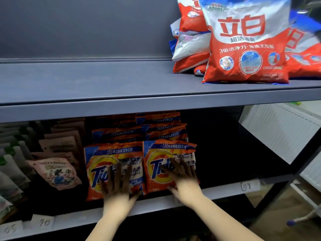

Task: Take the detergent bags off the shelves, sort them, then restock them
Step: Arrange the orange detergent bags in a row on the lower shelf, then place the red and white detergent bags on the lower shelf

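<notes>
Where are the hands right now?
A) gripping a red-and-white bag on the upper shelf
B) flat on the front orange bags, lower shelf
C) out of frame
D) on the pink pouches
B: left hand and right hand each lie open on a front orange bag on the lower shelf.

Matt shelving, glossy plastic packs

Upper shelf: smooth matt grey, prob. painted metal. On it, big red-white bag: crinkled glossy plastic film w/ sheen. Below the shelf, orange Tide bags: shiny plastic; pink pouches left of them: duller film; paper-like labels.
</notes>
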`<state>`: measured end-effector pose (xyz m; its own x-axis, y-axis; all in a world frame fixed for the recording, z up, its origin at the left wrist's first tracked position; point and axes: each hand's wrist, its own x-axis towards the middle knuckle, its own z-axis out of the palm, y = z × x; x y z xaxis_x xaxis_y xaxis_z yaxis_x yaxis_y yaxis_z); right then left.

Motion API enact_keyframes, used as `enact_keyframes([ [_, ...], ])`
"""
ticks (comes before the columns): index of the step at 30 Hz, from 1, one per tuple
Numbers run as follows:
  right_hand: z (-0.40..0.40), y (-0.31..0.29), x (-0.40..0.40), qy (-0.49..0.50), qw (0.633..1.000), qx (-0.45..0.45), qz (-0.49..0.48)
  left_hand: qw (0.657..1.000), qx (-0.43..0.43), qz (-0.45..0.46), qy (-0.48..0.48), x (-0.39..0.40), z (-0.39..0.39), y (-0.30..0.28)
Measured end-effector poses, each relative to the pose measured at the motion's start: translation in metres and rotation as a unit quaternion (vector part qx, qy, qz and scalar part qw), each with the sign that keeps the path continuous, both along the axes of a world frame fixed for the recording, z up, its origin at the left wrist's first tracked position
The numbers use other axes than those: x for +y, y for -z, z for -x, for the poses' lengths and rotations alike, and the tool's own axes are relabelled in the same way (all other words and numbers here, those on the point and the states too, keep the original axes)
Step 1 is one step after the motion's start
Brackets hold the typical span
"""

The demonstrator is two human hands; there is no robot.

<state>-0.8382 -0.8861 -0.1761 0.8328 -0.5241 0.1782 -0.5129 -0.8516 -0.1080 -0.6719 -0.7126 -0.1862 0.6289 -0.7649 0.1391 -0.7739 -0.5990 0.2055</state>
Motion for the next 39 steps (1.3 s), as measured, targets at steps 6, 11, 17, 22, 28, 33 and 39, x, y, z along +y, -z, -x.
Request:
enact_keyframes([
  [6,0.011,-0.050,0.003,0.021,0.991,0.012,-0.134,0.997,0.056,-0.017,-0.050,-0.001,0.022,-0.056],
  [11,0.040,-0.088,0.020,0.064,0.982,-0.056,-0.169,0.986,0.125,-0.082,0.071,-0.008,0.043,-0.116],
  [17,0.088,-0.143,0.033,0.043,0.963,-0.186,-0.189,0.979,-0.019,0.008,0.201,-0.018,0.092,-0.189],
  [22,0.127,-0.207,0.025,0.008,0.941,-0.298,-0.157,0.956,-0.064,0.152,0.242,-0.026,0.132,-0.256],
  [28,0.164,-0.273,-0.025,0.013,0.912,-0.397,-0.102,0.937,-0.015,0.288,0.196,-0.074,0.146,-0.315],
  [33,0.192,-0.322,-0.090,0.033,0.918,-0.390,-0.071,0.928,0.136,0.320,0.130,-0.138,0.140,-0.352],
  [39,0.212,-0.346,-0.199,0.174,0.925,-0.334,-0.045,0.889,0.261,0.374,0.036,-0.205,0.138,-0.375],
])
